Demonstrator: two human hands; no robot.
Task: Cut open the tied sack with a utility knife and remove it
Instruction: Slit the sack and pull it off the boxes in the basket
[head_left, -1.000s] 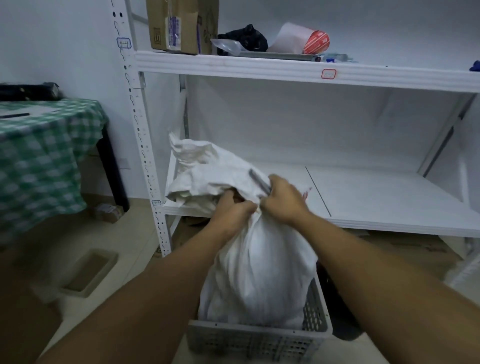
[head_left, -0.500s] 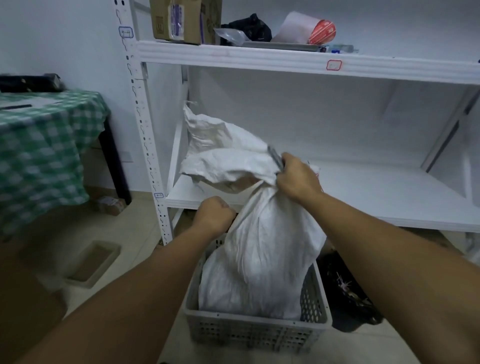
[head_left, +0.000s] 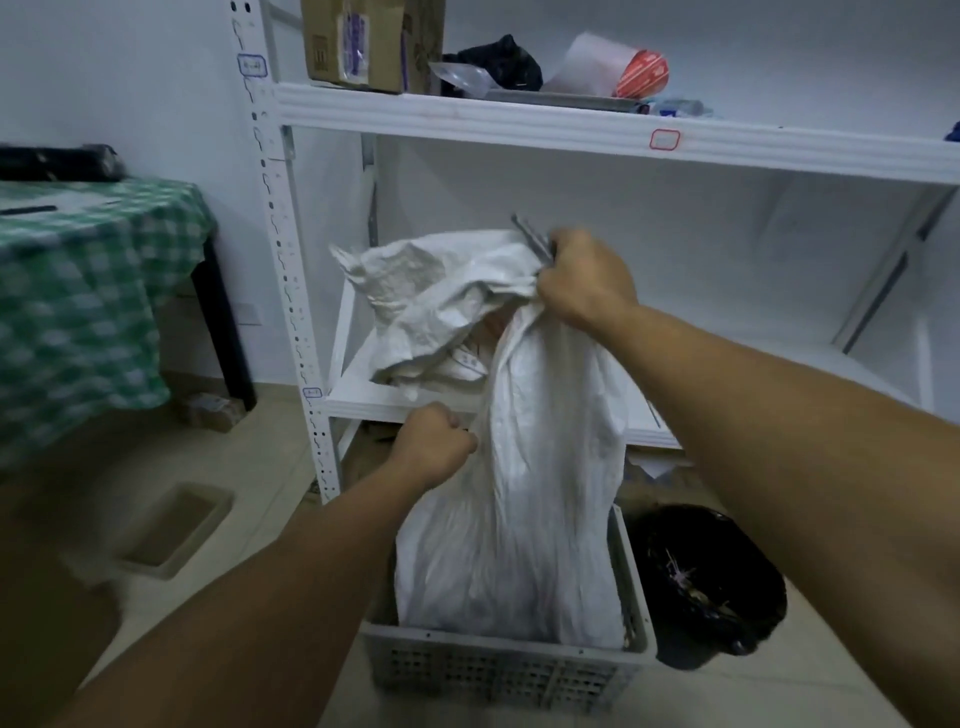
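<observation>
A white woven sack (head_left: 519, 493) stands in a grey perforated plastic crate (head_left: 498, 670) on the floor. Its open top flops over to the left, showing something pale and printed inside. My right hand (head_left: 584, 278) grips the sack's upper edge high up, together with a grey utility knife (head_left: 530, 236) whose end sticks out above the fist. My left hand (head_left: 434, 447) is a closed fist pressed against the sack's left side lower down, pinching the fabric.
A white metal shelf rack (head_left: 571, 124) stands right behind the crate, with a cardboard box (head_left: 363, 41) and clutter on its upper shelf. A black bin bag (head_left: 711, 577) sits right of the crate. A green checked table (head_left: 83, 291) is at left, a shallow tray (head_left: 176, 530) on the floor.
My right hand has lifted the sack's top edge higher with the knife. My left hand dropped from the neck to the sack's left side. The sack mouth has opened.
</observation>
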